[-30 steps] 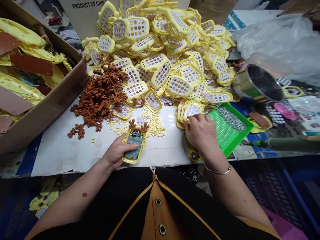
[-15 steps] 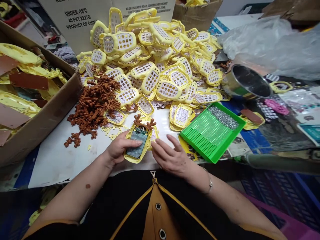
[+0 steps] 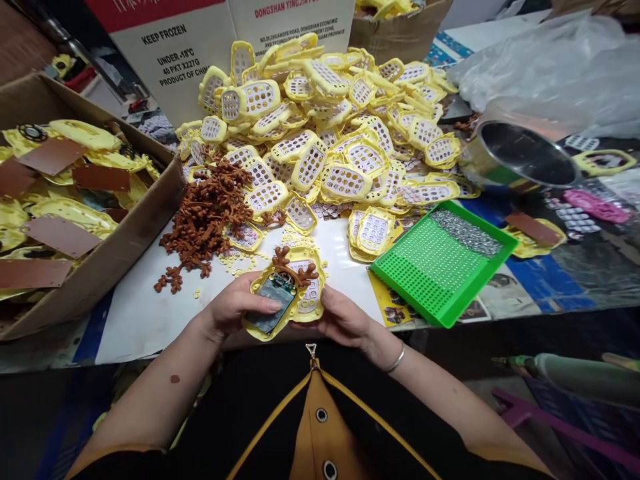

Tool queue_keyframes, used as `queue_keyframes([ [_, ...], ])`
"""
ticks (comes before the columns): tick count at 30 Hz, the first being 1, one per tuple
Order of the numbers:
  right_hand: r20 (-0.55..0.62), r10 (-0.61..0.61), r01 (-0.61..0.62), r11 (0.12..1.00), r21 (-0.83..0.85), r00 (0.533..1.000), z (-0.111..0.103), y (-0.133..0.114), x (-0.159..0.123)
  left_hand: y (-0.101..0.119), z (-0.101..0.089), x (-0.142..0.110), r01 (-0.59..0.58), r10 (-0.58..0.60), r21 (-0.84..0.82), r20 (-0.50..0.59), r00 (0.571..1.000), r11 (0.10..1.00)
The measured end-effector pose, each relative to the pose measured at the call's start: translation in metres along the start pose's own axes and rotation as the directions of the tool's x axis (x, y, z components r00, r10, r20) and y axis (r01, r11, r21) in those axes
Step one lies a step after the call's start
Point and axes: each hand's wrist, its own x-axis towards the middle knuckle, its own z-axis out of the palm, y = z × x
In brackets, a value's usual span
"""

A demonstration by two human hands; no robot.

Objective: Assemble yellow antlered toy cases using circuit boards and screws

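My left hand (image 3: 234, 308) grips a yellow toy phone shell (image 3: 257, 325) with its thumb across the grey-green circuit board (image 3: 275, 303) inside. Brown antlers (image 3: 293, 268) stick out at the top of this shell. My right hand (image 3: 347, 320) is closed on the edge of a second yellow shell half with a pale keypad (image 3: 311, 293), its fingers partly hidden underneath. The two halves are side by side, the left one overlapping the right. Small yellow rings (image 3: 231, 263) are scattered on the white table just beyond.
A heap of yellow keypad shells (image 3: 345, 180) fills the back, with a brown antler pile (image 3: 205, 213) to its left. At right are a green tray (image 3: 415, 280) holding small metal screws and a metal pot (image 3: 520, 157). A cardboard box (image 3: 145, 227) of shells stands left.
My right hand has gone from spread fingers to gripping the keypad shell half, which now shows more beside the antlered one. The antlered shell has tilted. The camera view has shifted.
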Motion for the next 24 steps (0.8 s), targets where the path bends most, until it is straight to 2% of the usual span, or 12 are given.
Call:
queue_keyframes([
  [3, -0.019, 0.032, -0.030, 0.996, 0.082, 0.999, -0.002, 0.004, 0.002, 0.001, -0.001, 0.001, 0.040, -0.037, 0.066, -0.038, 0.999, 0.997],
  [6, -0.005, 0.074, -0.072, 0.985, 0.156, 0.997, -0.004, 0.003, 0.004, 0.002, -0.002, 0.003, 0.058, -0.056, 0.059, -0.029, 0.998, 0.997],
  [10, 0.001, 0.027, -0.026, 0.986, 0.165, 1.000, -0.006, 0.002, 0.006, 0.004, -0.001, 0.005, 0.062, -0.061, 0.060, -0.014, 0.998, 0.996],
  [12, -0.016, -0.017, 0.020, 0.980, 0.196, 1.000, -0.008, 0.002, 0.007, 0.005, -0.001, 0.003, 0.034, -0.032, 0.036, -0.039, 0.999, 0.999],
  [14, -0.039, -0.045, 0.053, 0.967, 0.249, 0.998, -0.009, 0.001, 0.007, 0.006, -0.001, 0.000, -0.039, 0.035, -0.027, -0.118, 0.992, 0.999],
  [16, -0.050, -0.045, 0.058, 0.957, 0.285, 0.998, -0.011, 0.001, 0.008, 0.009, -0.001, -0.005, -0.097, 0.076, -0.101, -0.188, 0.979, 0.990],
  [17, -0.052, -0.036, 0.050, 0.957, 0.287, 0.998, -0.011, 0.001, 0.008, 0.010, 0.000, -0.008, -0.101, 0.074, -0.138, -0.190, 0.979, 0.985],
  [20, -0.057, -0.038, 0.050, 0.971, 0.232, 0.998, -0.011, 0.002, 0.010, 0.012, 0.006, -0.011, -0.002, -0.008, -0.233, -0.044, 0.999, 0.973],
  [22, -0.042, -0.056, 0.063, 0.981, 0.184, 0.998, -0.010, 0.002, 0.011, 0.010, 0.012, -0.008, 0.071, -0.060, -0.259, 0.048, 0.997, 0.963],
  [24, -0.020, -0.070, 0.072, 0.985, 0.160, 0.997, -0.009, 0.003, 0.011, 0.007, 0.018, -0.002, 0.101, -0.088, -0.268, 0.062, 0.994, 0.958],
])
